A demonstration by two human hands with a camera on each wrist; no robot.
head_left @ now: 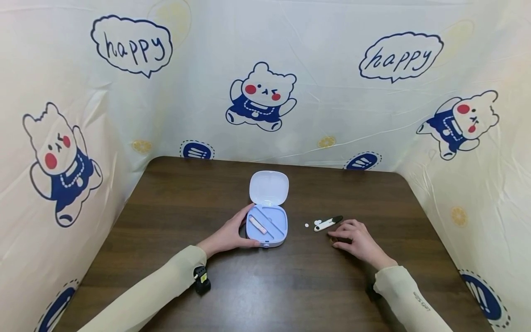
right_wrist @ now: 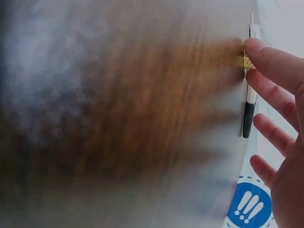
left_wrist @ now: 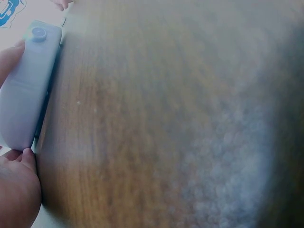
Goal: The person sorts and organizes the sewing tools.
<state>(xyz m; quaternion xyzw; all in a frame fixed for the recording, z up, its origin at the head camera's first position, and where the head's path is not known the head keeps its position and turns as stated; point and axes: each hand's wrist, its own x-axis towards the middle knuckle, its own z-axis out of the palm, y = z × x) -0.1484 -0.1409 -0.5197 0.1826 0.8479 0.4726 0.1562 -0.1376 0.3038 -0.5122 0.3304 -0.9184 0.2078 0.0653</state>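
A light-blue case [head_left: 277, 216] stands on the table with its lid [head_left: 268, 186] raised. One compartment holds a small whitish stick [head_left: 258, 225], lying at a slant. My left hand [head_left: 228, 235] grips the case from its left side, thumb along the front and fingers at the back corner. In the left wrist view the case's front wall [left_wrist: 29, 85] shows a round button. My right hand [head_left: 357, 240] pinches a small gold, ring-like piece [right_wrist: 248, 59] between thumb and forefinger, low over the table. Just beyond that hand lies a slim white-and-black tool [head_left: 328, 223], its kind unclear.
Beside the tool lie a small white piece [head_left: 317, 222] and a tiny white dot-like piece [head_left: 306, 225], too small to identify. The dark wooden table [head_left: 199, 189] ends at a printed curtain [head_left: 323, 115] on the back and both sides.
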